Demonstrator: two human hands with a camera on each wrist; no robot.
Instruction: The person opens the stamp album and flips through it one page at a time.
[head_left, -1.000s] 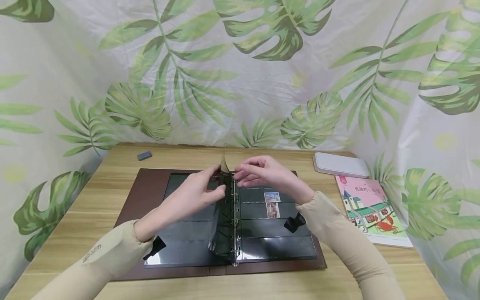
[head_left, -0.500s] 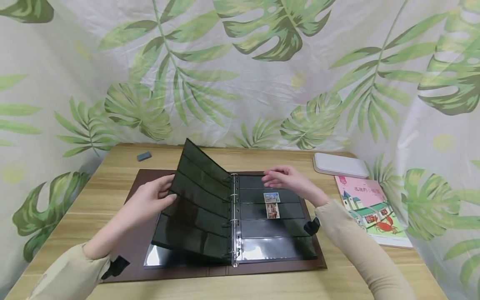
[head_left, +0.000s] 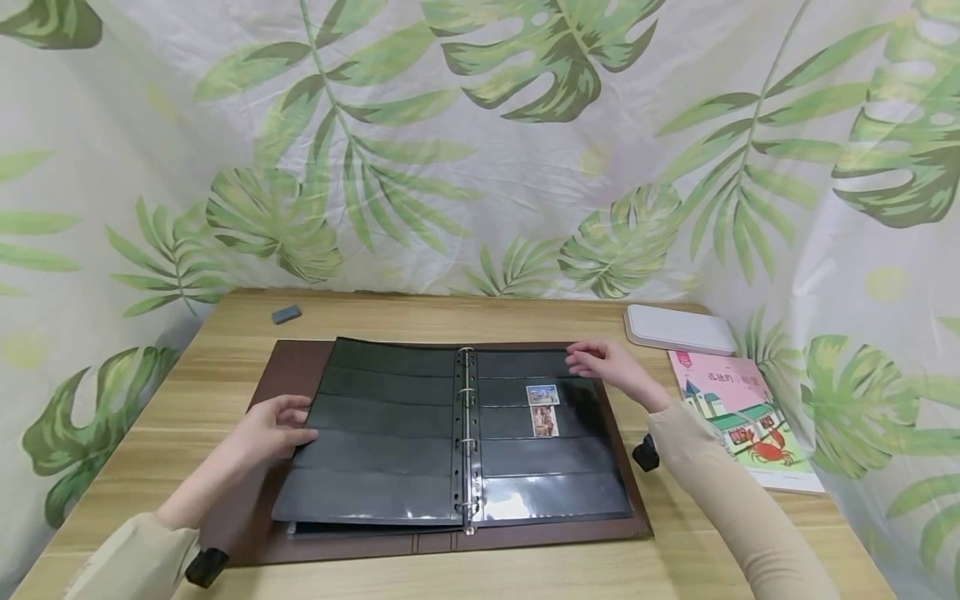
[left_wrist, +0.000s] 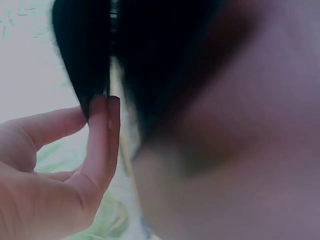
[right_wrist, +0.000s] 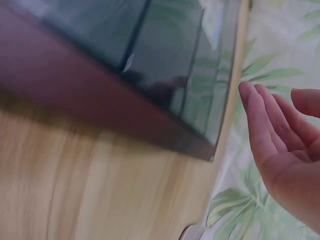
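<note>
A brown ring-bound stamp album (head_left: 262, 375) lies spread on the table, with black pocket pages on both sides of its metal rings. My left hand (head_left: 273, 429) holds the outer edge of the left black album page (head_left: 382, 433), which is a little raised off the page below. In the left wrist view that page's edge sits between thumb and fingers. Two small stamps (head_left: 543, 408) show on the right page (head_left: 555, 458), one above the other. Over that page's upper right corner hovers my right hand (head_left: 611, 367), fingers loosely bent and holding nothing.
Right of the album lies a pink picture book (head_left: 750, 417) with a crab on its cover. A white flat case (head_left: 678, 328) sits behind it. A small grey-blue block (head_left: 286, 314) is at the back left. Leaf-patterned cloth (head_left: 450, 167) hangs behind the wooden table (head_left: 540, 575).
The left hand has swung an album page from upright over to the left, almost flat. My right hand has withdrawn rightward from the rings to the right page's upper corner.
</note>
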